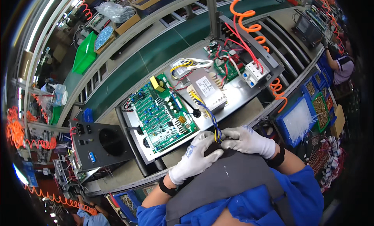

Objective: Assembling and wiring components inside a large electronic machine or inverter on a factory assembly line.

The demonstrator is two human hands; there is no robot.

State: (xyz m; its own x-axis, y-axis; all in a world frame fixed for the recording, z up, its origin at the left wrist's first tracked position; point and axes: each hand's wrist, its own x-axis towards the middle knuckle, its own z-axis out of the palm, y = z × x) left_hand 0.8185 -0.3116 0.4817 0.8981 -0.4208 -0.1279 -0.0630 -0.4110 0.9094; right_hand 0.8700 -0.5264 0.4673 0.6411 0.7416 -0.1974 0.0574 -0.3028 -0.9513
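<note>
In white work gloves, my left hand (196,155) and my right hand (249,141) meet at the near edge of a metal chassis plate (237,94). Between them the fingers of both hands are closed round a bundle of yellow and blue wires (213,120). The bundle runs up to a boxy transformer (206,87) with a white label, fixed mid-plate. Left of the transformer lies a green circuit board (161,116) full of components. The bundle's ends are hidden by my gloved fingers. A black round-ended cable (196,113) lies beside the wires.
A white breaker block (255,74) with red wires stands at the plate's right end. Orange coiled hoses (249,27) hang above. To the left sits a dark metal panel (103,144) with a round hole. Blue bins (294,122) stand at right. Another person (344,68) works at far right.
</note>
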